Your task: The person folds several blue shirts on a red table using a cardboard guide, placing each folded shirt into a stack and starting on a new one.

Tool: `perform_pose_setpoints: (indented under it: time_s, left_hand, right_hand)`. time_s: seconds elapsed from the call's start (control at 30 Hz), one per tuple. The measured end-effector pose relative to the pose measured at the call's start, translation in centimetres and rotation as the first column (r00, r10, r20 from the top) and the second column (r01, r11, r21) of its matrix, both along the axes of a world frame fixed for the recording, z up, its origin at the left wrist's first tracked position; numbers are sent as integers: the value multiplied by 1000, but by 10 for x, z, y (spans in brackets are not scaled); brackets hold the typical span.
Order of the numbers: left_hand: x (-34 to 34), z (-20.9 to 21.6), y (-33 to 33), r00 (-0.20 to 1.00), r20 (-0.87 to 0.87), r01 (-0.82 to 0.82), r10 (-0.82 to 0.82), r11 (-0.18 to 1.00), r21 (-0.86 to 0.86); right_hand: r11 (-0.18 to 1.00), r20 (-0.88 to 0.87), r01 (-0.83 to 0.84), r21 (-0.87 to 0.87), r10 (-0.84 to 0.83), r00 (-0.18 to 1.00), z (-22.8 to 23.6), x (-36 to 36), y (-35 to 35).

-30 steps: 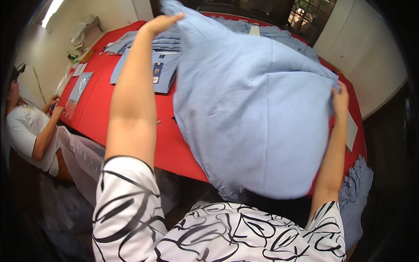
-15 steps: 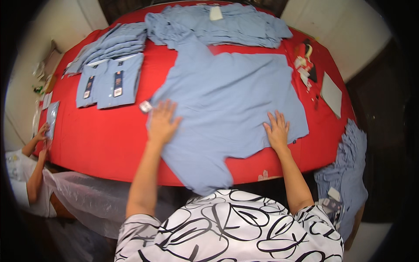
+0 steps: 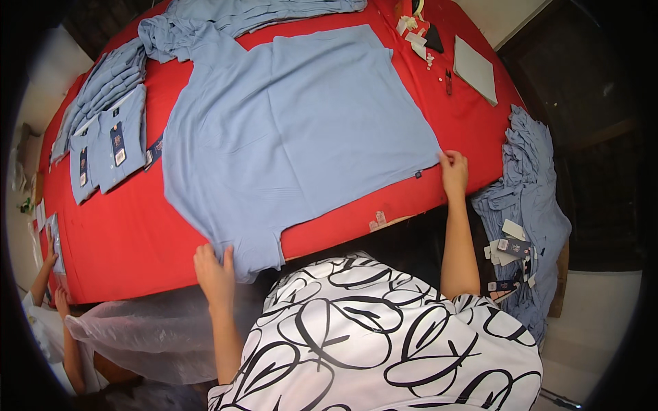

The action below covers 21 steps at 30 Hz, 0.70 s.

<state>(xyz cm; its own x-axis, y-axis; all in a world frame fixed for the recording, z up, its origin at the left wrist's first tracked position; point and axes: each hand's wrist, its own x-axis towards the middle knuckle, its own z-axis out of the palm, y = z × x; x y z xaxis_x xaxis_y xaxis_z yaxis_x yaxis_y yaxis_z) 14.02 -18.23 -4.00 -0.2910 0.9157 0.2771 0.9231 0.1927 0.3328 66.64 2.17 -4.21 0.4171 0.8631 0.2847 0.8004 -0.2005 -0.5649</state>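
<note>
A light blue shirt [image 3: 288, 130] lies spread across the red-covered table [image 3: 157, 253], its near sleeve [image 3: 257, 250] reaching the front edge. My right hand [image 3: 454, 175] pinches the shirt's hem at the near right corner, close to a small dark label [image 3: 418, 175]. At the left edge of the near sleeve is my left hand [image 3: 216, 270], thumb over the cloth and fingers apart from it. A dark hang tag [image 3: 155, 152] sticks out from the shirt's left side.
Folded blue shirts with tags [image 3: 113, 140] lie at left, before a stack of shirts [image 3: 103, 82]. More shirts [image 3: 274, 14] lie at the back. White card [image 3: 475, 68] and scraps are at right; a shirt pile [image 3: 528, 198] hangs beyond. Another person's hand [image 3: 60, 301] is at far left.
Both hands have left their flat positions on the shirt. My left hand has moved nearer, to the sleeve; my right has gone to the hem corner and closed. The view has shifted and the shirt lies smoother.
</note>
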Motion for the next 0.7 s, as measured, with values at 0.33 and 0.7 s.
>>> perform_pose_setpoints:
  time_s: [0.33, 0.7]
  left_hand:
    - [-13, 60, -30, 511, 858, -370, 43, 912, 175]
    - [-7, 53, -54, 489, 823, -303, 289, 941, -150]
  right_hand:
    - [989, -605, -145, 8, 120, 787, 39, 31, -41]
    - [986, -222, -78, -146, 44, 974, 31, 36, -94]
